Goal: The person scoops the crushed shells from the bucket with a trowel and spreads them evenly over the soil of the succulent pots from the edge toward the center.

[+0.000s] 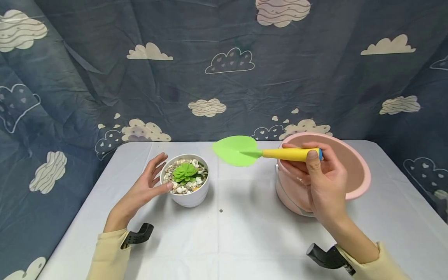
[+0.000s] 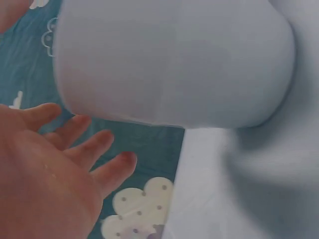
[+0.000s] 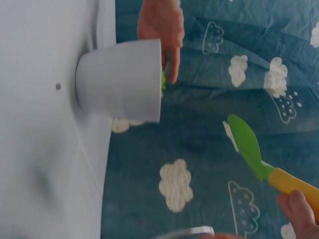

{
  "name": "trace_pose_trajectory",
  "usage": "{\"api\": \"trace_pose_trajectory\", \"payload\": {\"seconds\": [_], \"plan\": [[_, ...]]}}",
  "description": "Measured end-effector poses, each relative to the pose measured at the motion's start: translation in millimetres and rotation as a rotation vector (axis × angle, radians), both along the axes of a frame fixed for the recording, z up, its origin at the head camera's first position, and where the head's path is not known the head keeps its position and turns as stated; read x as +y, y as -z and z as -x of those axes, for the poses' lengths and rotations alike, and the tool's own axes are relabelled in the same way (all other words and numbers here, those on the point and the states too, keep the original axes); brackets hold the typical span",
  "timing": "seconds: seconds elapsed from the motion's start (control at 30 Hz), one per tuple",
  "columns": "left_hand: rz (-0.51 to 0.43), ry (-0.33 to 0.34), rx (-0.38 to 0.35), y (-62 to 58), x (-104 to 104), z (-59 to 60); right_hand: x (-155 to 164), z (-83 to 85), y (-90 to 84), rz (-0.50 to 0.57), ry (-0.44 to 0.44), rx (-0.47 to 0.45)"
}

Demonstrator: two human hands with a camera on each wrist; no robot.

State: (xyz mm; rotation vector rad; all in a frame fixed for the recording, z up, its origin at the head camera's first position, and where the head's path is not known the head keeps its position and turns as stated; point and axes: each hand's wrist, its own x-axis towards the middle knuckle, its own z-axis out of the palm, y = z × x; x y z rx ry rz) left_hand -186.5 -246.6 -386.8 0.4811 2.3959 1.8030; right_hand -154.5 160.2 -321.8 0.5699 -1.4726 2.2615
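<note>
My right hand [image 1: 327, 179] grips the yellow handle of a toy trowel [image 1: 235, 151] with a green leaf-shaped blade. It holds the trowel level in front of a pink bucket [image 1: 360, 167], blade pointing left. At the left, my left hand [image 1: 141, 192] is beside a white flowerpot [image 1: 190, 200], its fingers spread and thumb over the near rim. In the pot a green succulent [image 1: 184, 172] sits among pale pebbles [image 1: 180, 189]. The left wrist view shows the pot's smooth side [image 2: 174, 64] close up, with the relaxed fingers [image 2: 117, 169] next to it.
A white cloth covers the table [image 1: 196, 245], with a small dark speck [image 1: 221, 210] near its middle. Behind hangs a dark blue cloth [image 1: 182, 93] with cloud prints. The bucket's thin handle [image 1: 292, 200] hangs down its side.
</note>
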Motion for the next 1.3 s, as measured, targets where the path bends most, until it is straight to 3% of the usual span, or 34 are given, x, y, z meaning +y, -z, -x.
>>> {"api": "trace_pose_trajectory", "payload": {"seconds": [0.17, 0.43, 0.5, 0.67, 0.87, 1.03, 1.3], "plan": [[0.047, -0.043, 0.075, -14.7, -2, -4.7, 19, -1.1, -6.5, 0.04, -0.021, 0.017], [0.077, -0.093, 0.167, -37.5, 4, -13.2, 46, -1.3, -14.3, 0.093, 0.064, 0.014], [0.09, -0.091, 0.198, -43.0, 9, -13.7, 55, -1.0, -16.1, 0.141, 0.045, 0.018], [0.121, -0.06, 0.248, -58.4, 26, -14.3, 75, -0.9, -20.4, 0.17, 0.081, 0.005], [0.152, -0.025, 0.234, -73.3, 44, -15.2, 96, -3.2, -24.8, 0.123, 0.18, 0.021], [0.156, 0.0, 0.205, -80.1, 61, -15.7, 113, -6.3, -27.3, 0.081, 0.279, 0.005], [0.139, 0.104, 0.23, -88.3, 95, -15.9, 134, -6.8, -23.7, 0.034, 0.314, -0.035]]}}
